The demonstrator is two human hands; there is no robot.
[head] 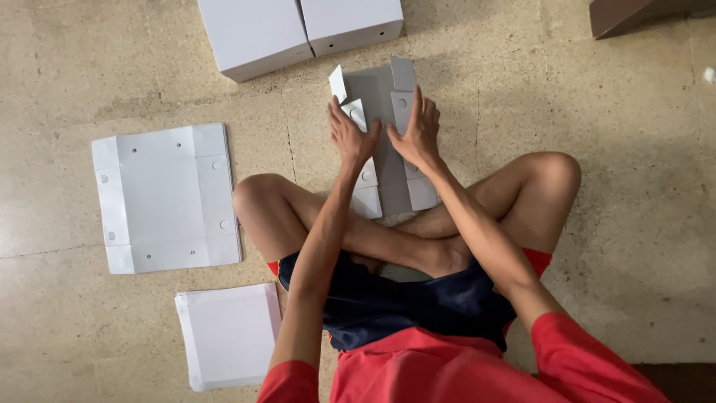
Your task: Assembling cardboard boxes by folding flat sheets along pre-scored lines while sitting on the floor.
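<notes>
Fingers [350, 123] of left hand [350, 138] spread flat, pressing folded flap of grey blank [380, 97]; right hand [419, 134] likewise open, palm down on opposite flap. Blank lies on floor [597, 149] ahead of crossed legs. Step seems side-flap folding; next likely calls for even pressure along creases. Finished boxes [298, 30] beyond.

Concrete floor [611, 246] — flat card blanks [165, 198], boxes [298, 30]

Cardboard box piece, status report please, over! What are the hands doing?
Left hand flat on the left flap. Right hand pressing the right flap. Grey cardboard box blank half-folded on the floor, ahead of the crossed legs. Nothing in the way.
</notes>
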